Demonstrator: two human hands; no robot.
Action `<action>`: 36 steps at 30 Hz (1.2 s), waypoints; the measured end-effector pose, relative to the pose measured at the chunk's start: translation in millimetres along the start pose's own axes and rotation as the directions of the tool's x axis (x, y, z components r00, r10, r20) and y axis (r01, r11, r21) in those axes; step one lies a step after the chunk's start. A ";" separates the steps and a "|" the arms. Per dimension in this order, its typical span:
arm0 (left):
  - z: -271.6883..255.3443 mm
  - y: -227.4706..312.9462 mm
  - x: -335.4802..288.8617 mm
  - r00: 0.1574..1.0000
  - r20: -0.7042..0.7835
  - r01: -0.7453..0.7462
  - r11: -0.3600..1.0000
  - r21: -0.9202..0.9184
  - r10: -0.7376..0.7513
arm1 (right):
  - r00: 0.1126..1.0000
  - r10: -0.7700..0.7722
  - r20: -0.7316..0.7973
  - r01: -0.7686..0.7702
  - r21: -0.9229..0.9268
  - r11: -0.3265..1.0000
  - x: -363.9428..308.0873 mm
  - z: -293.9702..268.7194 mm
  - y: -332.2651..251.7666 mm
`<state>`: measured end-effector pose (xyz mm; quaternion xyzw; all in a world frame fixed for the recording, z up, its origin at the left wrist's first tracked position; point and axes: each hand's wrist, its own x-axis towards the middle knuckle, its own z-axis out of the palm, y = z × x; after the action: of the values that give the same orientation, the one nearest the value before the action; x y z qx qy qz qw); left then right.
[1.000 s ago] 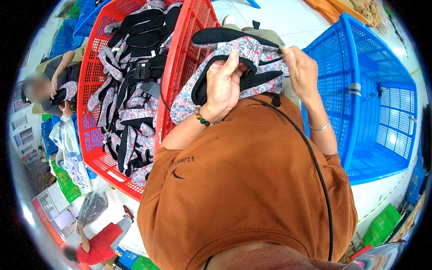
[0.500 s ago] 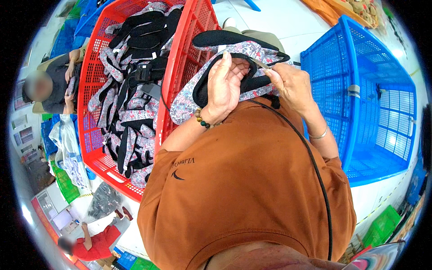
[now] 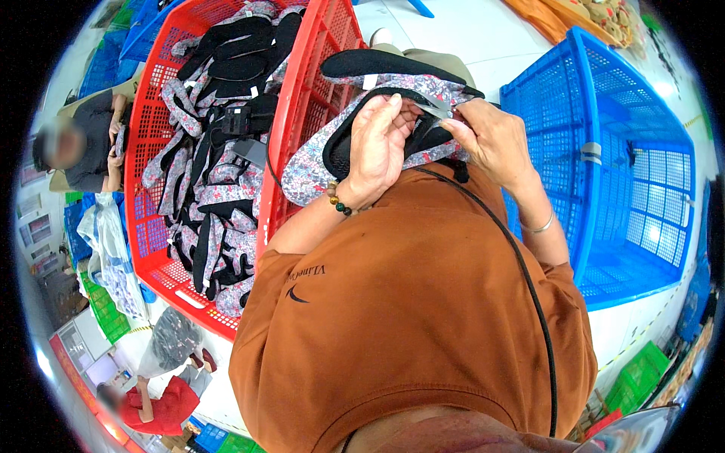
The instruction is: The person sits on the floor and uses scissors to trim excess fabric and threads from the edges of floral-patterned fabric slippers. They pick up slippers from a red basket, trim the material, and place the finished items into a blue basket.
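A floral cloth slipper (image 3: 306, 170) with black lining and a long black sole lies across my lap. My left hand (image 3: 376, 143), wearing a beaded bracelet, reaches into its opening, palm turned up. The thumb and curled fingers grip the black edge there; whether a loose thread is between them is too small to tell. Small metal thread snips (image 3: 433, 108) are in my right hand (image 3: 495, 140). Their blades point left along the black edge, close to my left fingertips. The snips' handle is hidden in my palm.
On my left a red crate (image 3: 291, 128) holds many floral and black slippers, with a small black device (image 3: 236, 119) on top. A blue crate (image 3: 593, 174) stands at my right. A black cable (image 3: 521, 257) runs down my brown shirt. Two other people are at the left.
The snips' blades have shifted slightly and show more clearly. My left thumb has tipped toward the fingers, closing the hand. The slipper stays nearly in place.
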<state>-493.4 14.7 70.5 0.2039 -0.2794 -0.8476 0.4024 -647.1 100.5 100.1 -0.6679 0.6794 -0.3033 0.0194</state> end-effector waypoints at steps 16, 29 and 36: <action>0.0 0.0 -3.9 0.982 0.178 0.005 0.953 0.302 -0.061 | 0.997 -0.041 -0.071 0.051 0.147 0.988 30.0 9.7 -13.3; 3.8 10.7 -5.1 0.994 0.106 -0.022 0.947 0.321 -0.013 | 0.813 0.554 0.180 -0.372 0.892 0.256 13.9 23.2 16.0; -0.1 13.4 -4.9 0.995 0.099 -0.030 0.971 0.239 0.007 | 0.983 0.185 0.007 -0.182 0.218 0.959 -12.6 3.7 9.2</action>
<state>-482.9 11.5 79.6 0.2068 -0.4011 -0.8127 0.3686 -652.4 110.0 88.2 -0.5939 0.7012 -0.3771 0.1159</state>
